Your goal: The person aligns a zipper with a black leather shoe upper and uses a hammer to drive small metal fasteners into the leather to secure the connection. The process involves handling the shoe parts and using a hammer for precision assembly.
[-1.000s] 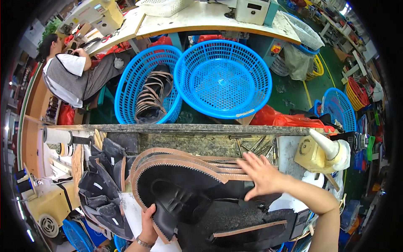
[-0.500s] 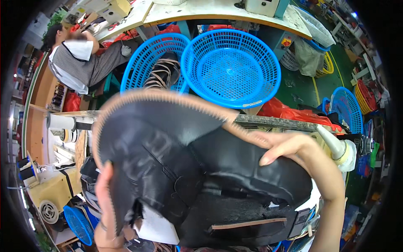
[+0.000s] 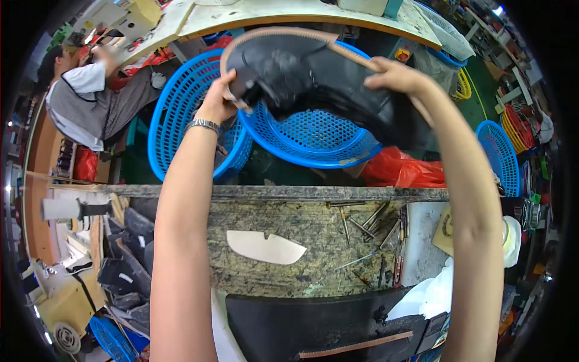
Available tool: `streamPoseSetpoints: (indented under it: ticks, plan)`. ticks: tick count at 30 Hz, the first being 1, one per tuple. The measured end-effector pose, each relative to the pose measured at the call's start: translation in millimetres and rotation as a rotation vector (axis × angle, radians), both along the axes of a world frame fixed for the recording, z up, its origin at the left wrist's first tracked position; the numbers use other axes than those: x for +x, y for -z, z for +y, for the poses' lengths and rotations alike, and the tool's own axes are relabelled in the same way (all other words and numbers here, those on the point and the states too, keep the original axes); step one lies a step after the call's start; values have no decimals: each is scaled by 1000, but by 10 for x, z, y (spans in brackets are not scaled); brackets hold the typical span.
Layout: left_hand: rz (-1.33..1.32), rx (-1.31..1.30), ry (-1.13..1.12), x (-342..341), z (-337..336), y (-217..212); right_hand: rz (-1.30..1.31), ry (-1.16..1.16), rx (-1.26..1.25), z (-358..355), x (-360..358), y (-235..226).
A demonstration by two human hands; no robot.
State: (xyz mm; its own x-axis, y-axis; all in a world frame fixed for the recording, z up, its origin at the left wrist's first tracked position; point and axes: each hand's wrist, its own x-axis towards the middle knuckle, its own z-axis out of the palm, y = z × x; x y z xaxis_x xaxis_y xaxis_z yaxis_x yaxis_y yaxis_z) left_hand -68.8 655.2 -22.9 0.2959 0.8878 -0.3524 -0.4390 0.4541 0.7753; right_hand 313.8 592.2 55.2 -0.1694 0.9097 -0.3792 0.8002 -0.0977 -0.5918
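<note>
Both arms stretch forward over the workbench. Between my hands hangs a large black leather piece, apparently a boot upper [image 3: 301, 63], with a tan zigzag-edged band along its far rim. My left hand [image 3: 218, 99], with a metal bracelet at the wrist, grips its left end. Closed on the right side, my right hand [image 3: 395, 78] has its thumb on top of the leather. Beneath the upper is a round blue plastic basket [image 3: 322, 158], beyond the bench edge. A second blue basket [image 3: 161, 127] stands to its left, its contents partly behind my left arm.
On the worn bench [image 3: 241, 211] lie a pale curved template [image 3: 265, 247] and several metal hand tools [image 3: 371, 223]. Closer in are a black sheet [image 3: 265, 320] and a tan strip [image 3: 356, 345]. Black pieces [image 3: 123, 271] pile up at left. Another person [image 3: 99, 99] sits far left.
My hands have carried the black upper forward, from close above the bench to over the round blue basket. The bench top with its template and tools has come into sight.
</note>
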Motion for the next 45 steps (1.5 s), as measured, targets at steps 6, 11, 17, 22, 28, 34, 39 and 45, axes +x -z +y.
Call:
streamPoseSetpoints:
  ticks: [6, 11, 17, 22, 28, 34, 39, 45]
  plan:
    - [1115, -10, 650, 140, -115, 566, -305, -422, -442, -618, -417, 1567]
    - [951, 131, 471, 177, -320, 184, -814, -627, -355, -637, -411, 1510]
    - [732, 232, 325, -781, -1160, -991, -763, -85, 78, -539, -289, 1187]
    - [1008, 319, -66, -1907, -2270, -1550, -1105, 61, 389, -521, 82, 1369]
    - [1517, 249, -98, -2810, -4196, -1180, -424, -438, 912, -861, -1383, 373]
    - [771, 599, 499, -449, -5169, -1265, -196, -955, 813, -1994, -2397, 67]
    - [-296, 719, 846, 1103, -6498, -1393, -365, -1367, 808, -3297, -2360, -260]
    - [14, 1152, 613, 1627, -7739, -1341, -666, -1285, 709, -5066, -1484, -438]
